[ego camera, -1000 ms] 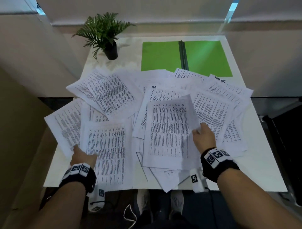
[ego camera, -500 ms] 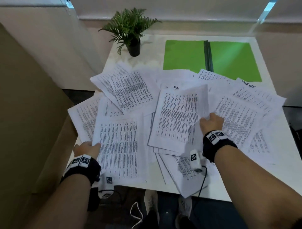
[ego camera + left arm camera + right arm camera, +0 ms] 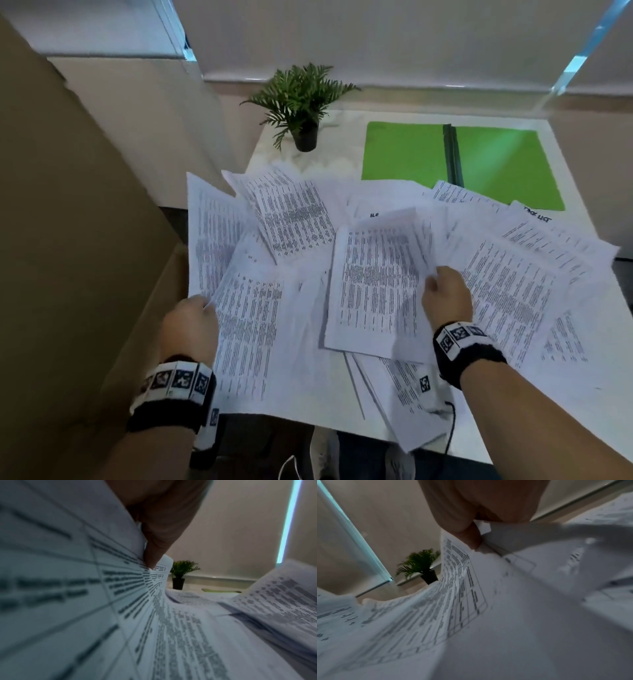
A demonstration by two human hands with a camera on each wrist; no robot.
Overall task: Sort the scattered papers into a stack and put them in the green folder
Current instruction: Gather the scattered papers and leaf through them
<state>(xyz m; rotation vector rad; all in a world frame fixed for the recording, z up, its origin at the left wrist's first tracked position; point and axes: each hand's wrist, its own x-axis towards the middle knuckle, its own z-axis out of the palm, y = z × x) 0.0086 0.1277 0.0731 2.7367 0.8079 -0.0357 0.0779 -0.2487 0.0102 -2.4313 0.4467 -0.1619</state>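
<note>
Many printed white papers (image 3: 294,219) lie scattered and overlapping across the white table (image 3: 609,404). The green folder (image 3: 404,150) lies open flat at the table's far side, its dark spine (image 3: 452,154) in the middle. My left hand (image 3: 195,318) pinches the left edge of a printed sheet (image 3: 246,329) and lifts it; the thumb (image 3: 154,547) presses on that sheet (image 3: 85,588). My right hand (image 3: 445,294) pinches the right edge of another printed sheet (image 3: 376,287), raised off the pile; its thumb (image 3: 471,536) holds that sheet (image 3: 453,608).
A small potted plant (image 3: 301,102) stands at the table's far left corner, left of the folder. A tan partition (image 3: 68,240) rises along the left side. Some papers hang over the near table edge (image 3: 404,428). A wall runs behind the table.
Both hands have lifted their sheets higher off the pile. The left-hand sheet now curls up beside another raised page. My view has swung left, shifting the table rightward.
</note>
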